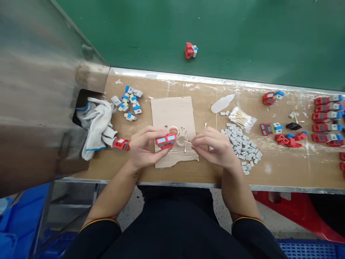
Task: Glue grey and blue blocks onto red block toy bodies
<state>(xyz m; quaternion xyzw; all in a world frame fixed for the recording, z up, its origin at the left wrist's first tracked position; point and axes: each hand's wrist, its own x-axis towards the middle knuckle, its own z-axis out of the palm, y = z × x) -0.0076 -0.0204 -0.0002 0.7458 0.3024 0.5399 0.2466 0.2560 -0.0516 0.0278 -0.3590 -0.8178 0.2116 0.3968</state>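
Observation:
Between the thumb and fingers of my left hand (147, 146) is a red toy part (165, 141) with light blue window panels. My right hand (212, 145) pinches a cotton swab (187, 141), its tip pointing left toward the red part, apart from it. Below and between the hands lies a torn cardboard sheet (172, 111) with dark spots. On it stand two small round clear cups (182, 140), and another cotton swab (185, 148) lies by the nearer cup. A similar red part (122, 144) rests just left of my left hand.
White gloves (97, 126) and several grey, blue and yellow parts (130, 100) lie left. To the right are small grey pieces (242, 144), a bag of cotton swabs (242, 119), a white plastic piece (222, 103) and red toys (327, 117). A metal wall (48, 90) bounds the left side.

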